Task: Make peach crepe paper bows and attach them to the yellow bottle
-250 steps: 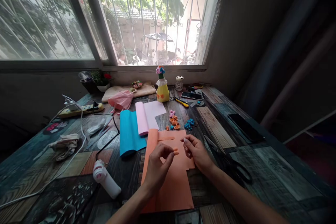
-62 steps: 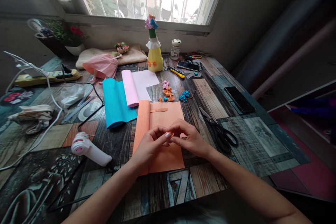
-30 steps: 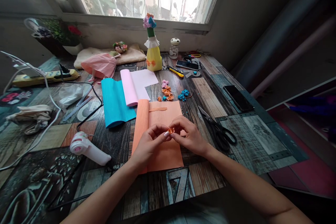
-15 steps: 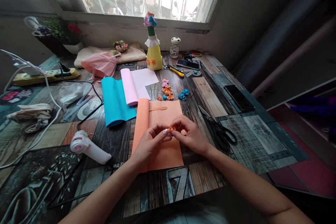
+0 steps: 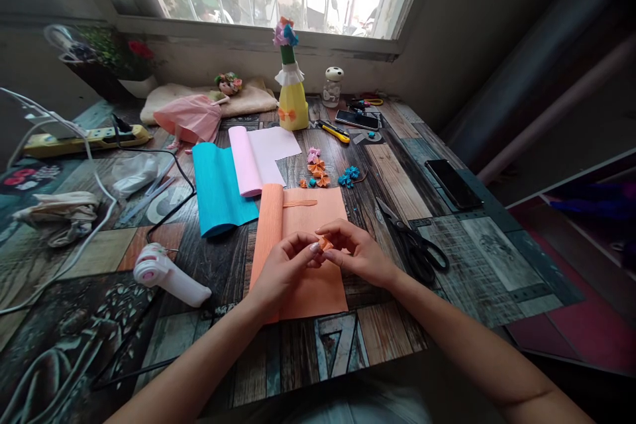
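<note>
Between my two hands is a small orange paper flower (image 5: 325, 244). The fingertips of my left hand (image 5: 291, 264) pinch it from the left, and my right hand (image 5: 365, 254) grips its other side with thumb and forefinger. Below them lies a partly unrolled orange crepe paper roll (image 5: 269, 232), with a narrow folded orange strip (image 5: 301, 203) on its sheet. Just beyond the sheet sit several orange paper flowers (image 5: 318, 167), a pink paper flower (image 5: 313, 155) and a bunch of blue paper flowers (image 5: 349, 176).
Black scissors (image 5: 415, 242) lie right of my hands. A white glue gun (image 5: 171, 276) rests at left, its cord trailing. Blue (image 5: 221, 192) and pink (image 5: 244, 162) crepe rolls lie behind. Farther back are a yellow bottle-shaped doll (image 5: 292, 103), a cutter (image 5: 335, 132) and phones (image 5: 452, 184).
My right fingers have shifted slightly around the orange flower, and more of it shows between the hands. The camera view has tilted a little; the other things lie where they were.
</note>
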A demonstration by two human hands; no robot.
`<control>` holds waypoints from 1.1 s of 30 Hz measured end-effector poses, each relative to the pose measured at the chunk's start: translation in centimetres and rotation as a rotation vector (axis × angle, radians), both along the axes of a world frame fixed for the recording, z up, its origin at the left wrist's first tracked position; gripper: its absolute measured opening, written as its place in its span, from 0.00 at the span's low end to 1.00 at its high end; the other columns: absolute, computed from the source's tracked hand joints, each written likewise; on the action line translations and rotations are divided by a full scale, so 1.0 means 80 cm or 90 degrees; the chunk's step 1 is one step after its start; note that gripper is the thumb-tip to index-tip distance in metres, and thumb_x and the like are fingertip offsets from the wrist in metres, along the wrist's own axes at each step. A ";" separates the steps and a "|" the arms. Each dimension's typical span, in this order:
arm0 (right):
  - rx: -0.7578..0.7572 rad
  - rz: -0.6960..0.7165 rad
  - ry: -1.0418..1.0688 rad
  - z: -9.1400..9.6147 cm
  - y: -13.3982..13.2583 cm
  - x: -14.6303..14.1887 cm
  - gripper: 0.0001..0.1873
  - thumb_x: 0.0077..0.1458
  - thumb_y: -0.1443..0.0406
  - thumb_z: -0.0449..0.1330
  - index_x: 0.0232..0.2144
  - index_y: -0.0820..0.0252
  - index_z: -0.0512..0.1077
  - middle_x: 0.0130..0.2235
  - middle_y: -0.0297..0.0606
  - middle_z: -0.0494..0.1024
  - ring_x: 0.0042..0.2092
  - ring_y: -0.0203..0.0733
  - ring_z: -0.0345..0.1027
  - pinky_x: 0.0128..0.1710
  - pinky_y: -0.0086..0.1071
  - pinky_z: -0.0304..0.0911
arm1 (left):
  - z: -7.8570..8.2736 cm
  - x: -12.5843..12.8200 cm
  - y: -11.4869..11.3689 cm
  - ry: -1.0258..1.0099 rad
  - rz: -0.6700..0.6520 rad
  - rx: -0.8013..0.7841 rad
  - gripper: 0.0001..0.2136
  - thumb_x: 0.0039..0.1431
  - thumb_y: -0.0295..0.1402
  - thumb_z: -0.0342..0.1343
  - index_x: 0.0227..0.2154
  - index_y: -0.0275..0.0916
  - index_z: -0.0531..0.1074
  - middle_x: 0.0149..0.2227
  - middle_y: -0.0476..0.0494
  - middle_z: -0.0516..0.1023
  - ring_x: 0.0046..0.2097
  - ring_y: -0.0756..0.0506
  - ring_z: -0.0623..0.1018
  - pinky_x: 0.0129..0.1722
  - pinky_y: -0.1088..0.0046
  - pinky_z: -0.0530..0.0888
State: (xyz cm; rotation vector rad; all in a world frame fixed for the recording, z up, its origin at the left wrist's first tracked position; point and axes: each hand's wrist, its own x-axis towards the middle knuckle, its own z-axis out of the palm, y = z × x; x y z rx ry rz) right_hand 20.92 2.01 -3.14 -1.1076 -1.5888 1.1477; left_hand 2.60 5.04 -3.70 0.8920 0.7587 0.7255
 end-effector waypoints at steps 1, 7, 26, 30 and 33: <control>0.002 0.003 -0.001 0.000 0.000 0.000 0.13 0.58 0.63 0.61 0.45 0.56 0.70 0.40 0.37 0.73 0.38 0.38 0.71 0.38 0.33 0.67 | -0.001 0.000 0.000 0.000 0.000 -0.003 0.10 0.53 0.38 0.65 0.34 0.38 0.76 0.33 0.48 0.78 0.36 0.51 0.76 0.40 0.74 0.71; -0.005 -0.003 -0.026 0.003 -0.001 -0.001 0.10 0.58 0.62 0.61 0.42 0.57 0.71 0.36 0.35 0.72 0.37 0.37 0.69 0.36 0.30 0.65 | 0.004 0.001 0.000 0.019 -0.007 0.005 0.12 0.50 0.38 0.67 0.33 0.37 0.75 0.31 0.49 0.77 0.32 0.53 0.73 0.35 0.77 0.69; 0.034 -0.001 -0.061 0.010 0.000 0.001 0.09 0.57 0.66 0.61 0.41 0.58 0.70 0.36 0.34 0.71 0.33 0.34 0.64 0.32 0.28 0.61 | -0.001 0.002 0.000 -0.003 -0.007 -0.029 0.13 0.53 0.42 0.64 0.34 0.37 0.74 0.31 0.48 0.76 0.33 0.52 0.73 0.37 0.76 0.70; 0.039 -0.007 -0.072 0.007 -0.001 -0.001 0.08 0.56 0.66 0.63 0.39 0.58 0.70 0.35 0.33 0.70 0.31 0.33 0.62 0.32 0.28 0.60 | -0.002 0.002 -0.001 -0.001 -0.025 -0.033 0.12 0.52 0.40 0.65 0.34 0.36 0.75 0.34 0.47 0.77 0.36 0.51 0.75 0.37 0.77 0.71; 0.040 -0.004 -0.074 0.006 -0.001 -0.002 0.08 0.56 0.66 0.63 0.39 0.58 0.70 0.35 0.32 0.70 0.32 0.33 0.62 0.31 0.28 0.60 | -0.002 0.001 -0.001 0.008 -0.018 -0.028 0.12 0.52 0.39 0.66 0.34 0.36 0.75 0.34 0.47 0.77 0.35 0.51 0.75 0.37 0.77 0.71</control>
